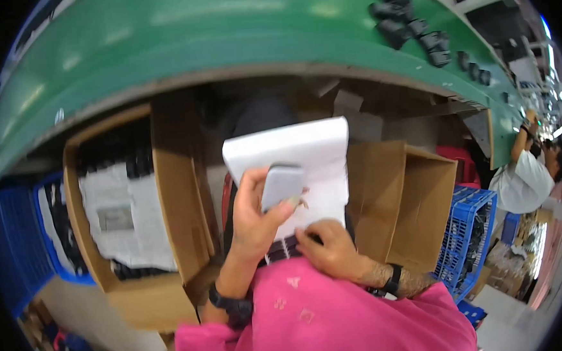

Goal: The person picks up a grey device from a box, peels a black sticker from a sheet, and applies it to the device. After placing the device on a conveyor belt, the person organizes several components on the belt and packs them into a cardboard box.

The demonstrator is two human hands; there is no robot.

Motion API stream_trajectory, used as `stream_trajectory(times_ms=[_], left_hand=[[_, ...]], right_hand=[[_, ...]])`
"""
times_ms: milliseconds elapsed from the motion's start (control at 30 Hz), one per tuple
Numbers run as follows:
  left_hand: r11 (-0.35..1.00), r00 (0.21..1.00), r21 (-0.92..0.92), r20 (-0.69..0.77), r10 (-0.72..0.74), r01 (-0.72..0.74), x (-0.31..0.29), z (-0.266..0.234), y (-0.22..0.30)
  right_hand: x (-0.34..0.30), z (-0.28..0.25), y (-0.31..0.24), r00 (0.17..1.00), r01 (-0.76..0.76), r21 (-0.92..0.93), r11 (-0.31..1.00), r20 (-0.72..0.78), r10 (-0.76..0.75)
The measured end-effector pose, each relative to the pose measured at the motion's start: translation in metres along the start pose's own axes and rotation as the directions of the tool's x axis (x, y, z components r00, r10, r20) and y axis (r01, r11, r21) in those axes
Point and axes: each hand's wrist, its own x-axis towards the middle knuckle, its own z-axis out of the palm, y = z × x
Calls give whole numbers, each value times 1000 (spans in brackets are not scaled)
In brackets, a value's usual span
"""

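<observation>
My left hand (254, 212) is closed round a flat, pale grey piece (283, 183) with rounded corners and a dark edge, its exact kind unclear. Beneath it, white paper (286, 148) lies over my lap with its far edge raised. Small brownish marks or bits show on the paper beside my left thumb. At the paper's near edge my right hand (327, 246) has its fingers curled together. A dark spot shows among them, but I cannot make out what they hold. Between my hands and my pink shirt sits a dark thing with white stripes (279, 251).
A green worktop (221, 37) spans the far side, with several black parts (406, 16) at its right. To my left stands a cardboard box (165, 182) of paper and dark pieces beside a blue crate (17, 230). Rightward are another cardboard box (417, 199), a blue basket (467, 228) and a person (523, 183).
</observation>
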Motion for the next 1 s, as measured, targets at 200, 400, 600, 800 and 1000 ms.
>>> stream_trajectory(times_ms=[200,400,600,800,1000], left_hand=[[998,998,-55,63,11,-7,1,-6,-15],[1000,996,-20,87,-10,12,6,-14,-19],[999,994,1,106,-35,35,10,-22,-22],[998,988,49,150,-36,29,12,-22,-31],[985,999,170,38,-28,21,-3,-18,-27]], right_hand=[[-8,6,-1,992,-121,108,987,-7,122],[-6,13,5,993,-114,80,990,11,114],[3,1,8,988,-155,134,979,30,153],[-10,12,15,1000,-14,128,992,-25,18],[1,-38,-3,904,-403,557,726,117,411]])
